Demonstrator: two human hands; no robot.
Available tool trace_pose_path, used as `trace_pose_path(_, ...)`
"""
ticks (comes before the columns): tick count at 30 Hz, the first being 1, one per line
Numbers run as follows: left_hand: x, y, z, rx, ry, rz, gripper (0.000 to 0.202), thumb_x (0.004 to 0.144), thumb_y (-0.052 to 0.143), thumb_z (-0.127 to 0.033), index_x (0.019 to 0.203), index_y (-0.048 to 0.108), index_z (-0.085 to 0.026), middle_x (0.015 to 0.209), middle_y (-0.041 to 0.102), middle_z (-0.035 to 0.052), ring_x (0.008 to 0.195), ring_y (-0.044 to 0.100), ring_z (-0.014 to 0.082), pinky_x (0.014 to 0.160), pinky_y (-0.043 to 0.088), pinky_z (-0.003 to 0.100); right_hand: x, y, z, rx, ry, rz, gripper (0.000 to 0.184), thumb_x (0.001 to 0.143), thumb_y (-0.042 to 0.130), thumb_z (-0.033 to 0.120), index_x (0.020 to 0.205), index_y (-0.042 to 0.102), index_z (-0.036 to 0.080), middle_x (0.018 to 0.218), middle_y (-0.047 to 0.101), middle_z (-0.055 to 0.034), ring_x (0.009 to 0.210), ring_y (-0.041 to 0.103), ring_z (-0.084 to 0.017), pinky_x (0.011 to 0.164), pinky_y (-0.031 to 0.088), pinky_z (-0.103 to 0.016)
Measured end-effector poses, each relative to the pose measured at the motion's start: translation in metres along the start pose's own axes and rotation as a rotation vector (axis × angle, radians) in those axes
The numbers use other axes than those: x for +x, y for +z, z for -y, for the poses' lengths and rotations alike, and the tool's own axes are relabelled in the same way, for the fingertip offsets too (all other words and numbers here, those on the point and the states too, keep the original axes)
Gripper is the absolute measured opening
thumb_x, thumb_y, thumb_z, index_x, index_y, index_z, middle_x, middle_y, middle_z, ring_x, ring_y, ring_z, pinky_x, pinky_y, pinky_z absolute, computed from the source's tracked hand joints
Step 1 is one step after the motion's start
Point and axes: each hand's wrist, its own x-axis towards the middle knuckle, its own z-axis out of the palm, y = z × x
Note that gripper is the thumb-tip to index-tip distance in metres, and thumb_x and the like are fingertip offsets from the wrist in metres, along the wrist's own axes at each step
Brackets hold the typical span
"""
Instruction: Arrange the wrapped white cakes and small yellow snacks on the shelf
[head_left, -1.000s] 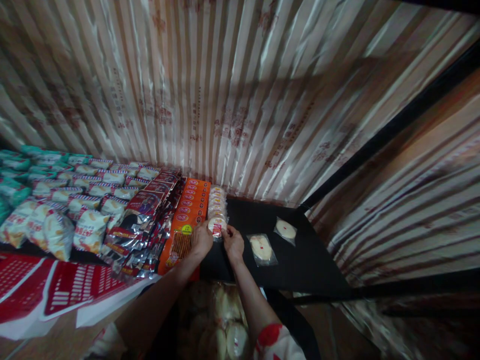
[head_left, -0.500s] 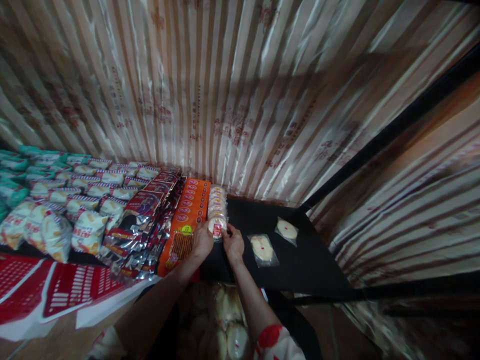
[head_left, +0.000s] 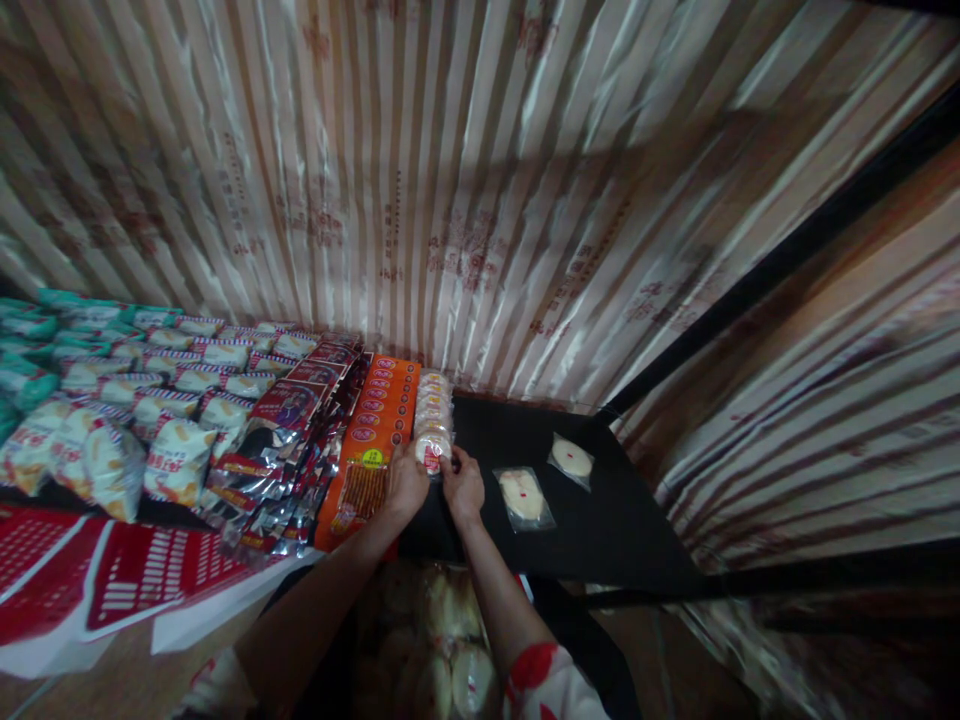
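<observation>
A short row of round, pale wrapped cakes (head_left: 433,400) overlaps from the curtain toward me on the black shelf (head_left: 600,535). At its front end is a wrapped cake (head_left: 432,455) with a red label. My left hand (head_left: 407,486) closes on its left edge, and my right hand (head_left: 463,488) pinches its right edge; the fingertips are partly hidden. Just left lie orange snack packets (head_left: 379,410), overlapped in a column, near my left wrist. Two more wrapped flat cakes, a nearer one (head_left: 523,497) and a farther one (head_left: 572,459), lie apart to the right.
Dark red packets (head_left: 296,410), white snack bags (head_left: 176,460) and green bags (head_left: 26,380) fill the shelf's left. Below are a red basket (head_left: 150,575) and more wrapped cakes (head_left: 472,680). A striped curtain (head_left: 450,200) hangs behind; a black bar (head_left: 750,280) slants at right.
</observation>
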Motion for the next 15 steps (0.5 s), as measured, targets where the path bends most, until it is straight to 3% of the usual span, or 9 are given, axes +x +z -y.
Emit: trace_pose_path(15, -0.024, -0.006, 0.003, 0.024, 0.009, -0.005, 0.038, 0.081, 0.043, -0.012, 0.117, 0.055, -0.013, 0.114, 0.057, 0.0126, 0.106, 0.054, 0.0187, 0.091, 0.042, 0.027, -0.020, 0.007, -0.006, 0.071, -0.036, -0.101, 0.048, 0.076, 0.052, 0.031, 0.118, 0.054, 0.006, 0.109, 0.061, -0.0184, 0.097, 0.056, -0.025, 0.086, 0.040, -0.033)
